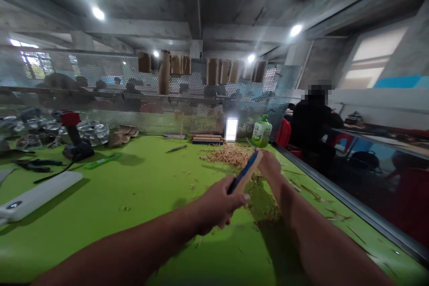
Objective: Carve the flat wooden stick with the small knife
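My left hand [219, 201] is wrapped round the near end of a flat strip of pale wood [250, 173] with a dark blue side. The strip slants up and away over the green tabletop. At its far end is my right hand [269, 164], closed, with its fingers mostly hidden; what it grips there I cannot make out. Just beyond the strip lies a heap of wood shavings [231, 155], and more crumbs are scattered beneath my hands. A stack of similar wooden strips [207, 139] rests farther back.
A green jug [262, 132] stands at the back right. On the left are a red-topped cordless drill [75, 136], pliers [36, 164], a green-handled cutter [103, 161] and a white bar [43, 194]. A perforated metal screen [197, 107] bounds the back; a person [315, 120] sits to the right.
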Action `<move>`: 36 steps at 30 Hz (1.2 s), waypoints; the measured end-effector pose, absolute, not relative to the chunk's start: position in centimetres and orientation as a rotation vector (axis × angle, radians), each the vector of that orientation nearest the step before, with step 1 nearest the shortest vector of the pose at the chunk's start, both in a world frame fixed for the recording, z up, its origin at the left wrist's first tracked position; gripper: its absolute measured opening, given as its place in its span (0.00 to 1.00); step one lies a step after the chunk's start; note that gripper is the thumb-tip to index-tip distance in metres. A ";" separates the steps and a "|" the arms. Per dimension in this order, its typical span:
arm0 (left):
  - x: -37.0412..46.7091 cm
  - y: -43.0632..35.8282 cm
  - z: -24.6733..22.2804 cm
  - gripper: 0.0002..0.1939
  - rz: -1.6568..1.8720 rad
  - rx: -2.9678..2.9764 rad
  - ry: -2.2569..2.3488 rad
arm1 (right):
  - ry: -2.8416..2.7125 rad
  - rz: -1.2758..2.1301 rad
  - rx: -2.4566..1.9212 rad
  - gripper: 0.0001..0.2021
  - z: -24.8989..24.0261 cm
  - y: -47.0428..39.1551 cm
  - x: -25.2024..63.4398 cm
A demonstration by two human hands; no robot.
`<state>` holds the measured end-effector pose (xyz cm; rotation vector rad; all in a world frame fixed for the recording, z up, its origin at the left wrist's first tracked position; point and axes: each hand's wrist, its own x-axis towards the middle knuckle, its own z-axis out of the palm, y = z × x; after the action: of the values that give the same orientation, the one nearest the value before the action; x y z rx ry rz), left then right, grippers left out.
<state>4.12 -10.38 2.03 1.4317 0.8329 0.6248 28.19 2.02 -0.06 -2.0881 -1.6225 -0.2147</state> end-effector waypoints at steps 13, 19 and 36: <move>2.8 -3.7 -0.3 0.13 0.970 1.252 0.993 | -1.748 -0.047 -1.853 0.25 -0.4 1.4 22.7; 2.2 -2.3 -0.9 0.13 1.012 1.200 0.857 | -2.043 -0.181 -1.703 0.19 -0.1 -0.6 19.9; 3.4 -5.5 1.2 0.22 0.936 1.390 1.115 | -2.098 -0.392 -1.783 0.18 0.0 -0.6 19.4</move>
<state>3.43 -5.49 1.23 1.3895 1.1145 0.9364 19.44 -0.57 0.03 -1.7828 -2.0979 -0.3922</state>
